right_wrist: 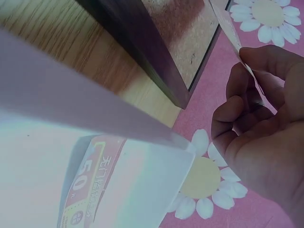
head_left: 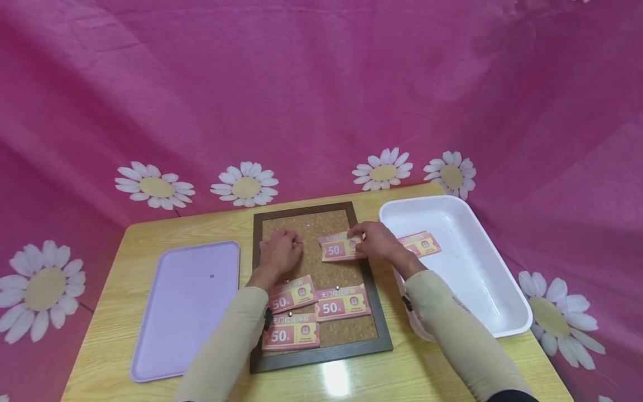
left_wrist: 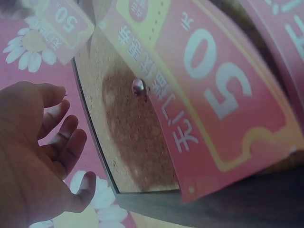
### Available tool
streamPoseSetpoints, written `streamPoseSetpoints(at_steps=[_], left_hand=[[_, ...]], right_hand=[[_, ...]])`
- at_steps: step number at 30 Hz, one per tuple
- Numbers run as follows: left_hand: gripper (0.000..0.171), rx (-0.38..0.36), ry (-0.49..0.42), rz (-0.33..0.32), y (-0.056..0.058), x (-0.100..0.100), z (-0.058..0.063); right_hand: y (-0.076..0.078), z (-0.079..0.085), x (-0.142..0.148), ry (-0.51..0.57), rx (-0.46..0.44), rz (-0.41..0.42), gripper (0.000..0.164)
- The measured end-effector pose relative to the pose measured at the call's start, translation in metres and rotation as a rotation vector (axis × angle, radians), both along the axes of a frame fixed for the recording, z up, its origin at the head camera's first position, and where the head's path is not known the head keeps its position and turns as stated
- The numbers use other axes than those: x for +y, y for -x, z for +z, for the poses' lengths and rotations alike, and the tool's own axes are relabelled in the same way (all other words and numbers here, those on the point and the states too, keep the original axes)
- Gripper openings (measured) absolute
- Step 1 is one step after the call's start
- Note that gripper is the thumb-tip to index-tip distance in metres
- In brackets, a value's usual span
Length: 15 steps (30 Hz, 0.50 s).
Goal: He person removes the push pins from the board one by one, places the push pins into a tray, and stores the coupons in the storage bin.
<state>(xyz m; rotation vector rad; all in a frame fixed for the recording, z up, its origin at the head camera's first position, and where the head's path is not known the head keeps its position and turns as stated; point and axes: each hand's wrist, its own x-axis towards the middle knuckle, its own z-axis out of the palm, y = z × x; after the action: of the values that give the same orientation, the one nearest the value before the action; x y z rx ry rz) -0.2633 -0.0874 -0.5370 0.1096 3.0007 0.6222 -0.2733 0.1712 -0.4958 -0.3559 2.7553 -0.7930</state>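
Note:
My right hand [head_left: 374, 241] pinches a pink and yellow coupon [head_left: 335, 247] marked 50 over the upper right of a dark-framed cork board [head_left: 346, 333]. My left hand [head_left: 282, 251] is over the board's left side, fingers bent. From its fingertips a thin pin point [left_wrist: 66, 95] sticks out in the left wrist view; the pin's head is hidden. Lower on the board lie three similar coupons: an upper left one [head_left: 298, 292], a right one [head_left: 343, 304] and a lower left one [head_left: 291, 334]. A shiny round-headed pin [left_wrist: 137, 87] stands at one coupon's edge.
A white bin [head_left: 467, 279] stands to the right with another coupon [head_left: 422, 244] inside. On the left lies a purple tray [head_left: 188, 312] bearing a small dark pin [head_left: 212, 276]. A pink flowered cloth [head_left: 321, 100] rises behind the wooden table [head_left: 113, 301].

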Motion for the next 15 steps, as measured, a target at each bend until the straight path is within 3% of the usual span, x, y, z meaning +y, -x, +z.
streamPoseSetpoints(at_steps=[15], left_hand=[[0.015, 0.006, 0.005, 0.017, -0.002, -0.024, 0.003]], right_hand=[[0.004, 0.002, 0.011, -0.014, 0.059, 0.004, 0.033]])
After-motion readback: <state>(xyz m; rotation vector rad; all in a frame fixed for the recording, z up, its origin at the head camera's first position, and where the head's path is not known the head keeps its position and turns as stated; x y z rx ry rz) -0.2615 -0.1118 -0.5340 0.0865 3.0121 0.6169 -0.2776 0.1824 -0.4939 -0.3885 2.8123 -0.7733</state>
